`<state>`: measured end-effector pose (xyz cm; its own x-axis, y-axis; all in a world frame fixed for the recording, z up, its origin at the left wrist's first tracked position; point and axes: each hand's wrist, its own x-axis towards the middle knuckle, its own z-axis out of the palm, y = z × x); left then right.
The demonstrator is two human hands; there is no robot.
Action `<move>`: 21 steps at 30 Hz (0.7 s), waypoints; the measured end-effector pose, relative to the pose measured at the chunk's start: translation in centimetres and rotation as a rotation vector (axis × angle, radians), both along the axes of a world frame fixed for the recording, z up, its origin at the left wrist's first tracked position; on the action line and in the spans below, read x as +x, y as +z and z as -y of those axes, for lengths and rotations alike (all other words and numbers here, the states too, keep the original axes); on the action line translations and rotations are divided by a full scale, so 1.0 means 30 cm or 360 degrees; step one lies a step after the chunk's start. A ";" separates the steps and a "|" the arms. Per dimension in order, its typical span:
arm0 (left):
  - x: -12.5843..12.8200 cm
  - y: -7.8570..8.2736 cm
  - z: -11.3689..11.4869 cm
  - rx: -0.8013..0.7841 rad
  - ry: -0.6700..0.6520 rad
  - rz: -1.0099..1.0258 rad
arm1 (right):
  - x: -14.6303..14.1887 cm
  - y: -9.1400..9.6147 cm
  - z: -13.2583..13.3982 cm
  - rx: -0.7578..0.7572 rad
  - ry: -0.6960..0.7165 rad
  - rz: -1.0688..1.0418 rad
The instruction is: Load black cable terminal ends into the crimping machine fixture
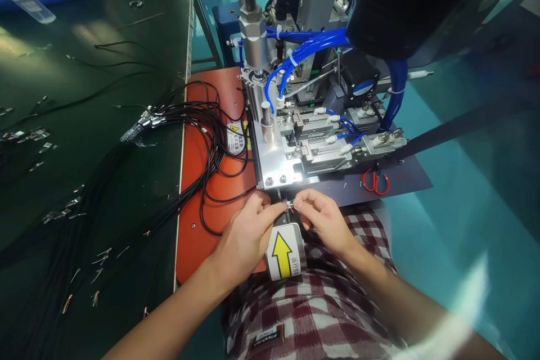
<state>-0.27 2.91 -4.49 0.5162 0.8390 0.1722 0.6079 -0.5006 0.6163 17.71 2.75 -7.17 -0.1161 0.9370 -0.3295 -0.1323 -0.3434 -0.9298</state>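
Note:
Both hands meet at the front edge of a small metal machine (295, 140). My left hand (244, 233) is closed in a pinch on the end of a thin black cable (211, 191). My right hand (323, 216) pinches the small coloured wire tips (290, 204) that stick out of that cable end. Just below the fingers sits a block with a yellow arrow label (282, 253). The cable end lies right at the machine's front plate.
A bundle of black cables (202, 124) loops over an orange plate (198, 219) to the left. The dark green bench (84, 124) carries loose metal connectors and wires. Blue air hoses (304, 48) run over the machine. Red-handled scissors (375, 181) lie at its right.

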 end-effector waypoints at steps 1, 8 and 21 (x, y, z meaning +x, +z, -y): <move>0.000 -0.001 0.001 -0.0013 0.0001 -0.0001 | -0.002 -0.003 0.003 0.0035 -0.0021 0.0007; -0.002 -0.002 0.000 -0.0030 0.0002 0.0002 | -0.009 -0.023 0.012 0.0106 -0.0039 0.0059; 0.016 0.017 0.003 0.0150 0.0016 -0.0220 | -0.014 -0.006 0.017 0.0011 -0.0076 0.0258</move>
